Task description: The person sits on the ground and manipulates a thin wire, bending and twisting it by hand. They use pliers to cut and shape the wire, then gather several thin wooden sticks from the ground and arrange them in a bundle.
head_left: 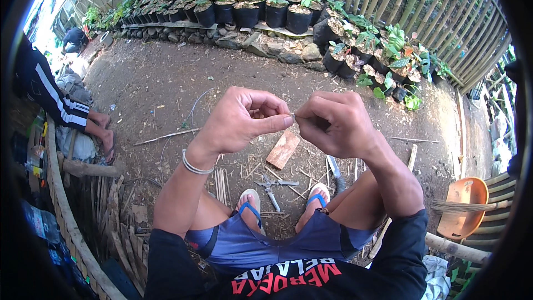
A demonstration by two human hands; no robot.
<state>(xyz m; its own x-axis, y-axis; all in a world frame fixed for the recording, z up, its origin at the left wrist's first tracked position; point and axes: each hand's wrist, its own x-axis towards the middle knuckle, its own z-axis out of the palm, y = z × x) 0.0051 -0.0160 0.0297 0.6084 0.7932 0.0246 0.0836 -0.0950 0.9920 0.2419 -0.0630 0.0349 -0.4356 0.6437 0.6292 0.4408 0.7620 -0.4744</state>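
Note:
My left hand and my right hand meet at chest height, thumbs and forefingers pinched together. Between the fingertips shows a tiny greyish bit, too small to name. Both hands are closed. Below them on the dirt lies a flat reddish-brown wood block. Closer to my feet is a metal hand tool with spread arms, resembling pliers. By my right foot a blade-like metal tool lies partly hidden by my leg. Thin sticks are bundled near my left foot.
Potted plants in black bags line a stone edge at the back. A bamboo fence stands at far right. An orange scoop and a stick broom are on the right. Another person's leg is at left. A thin wire curves over the ground.

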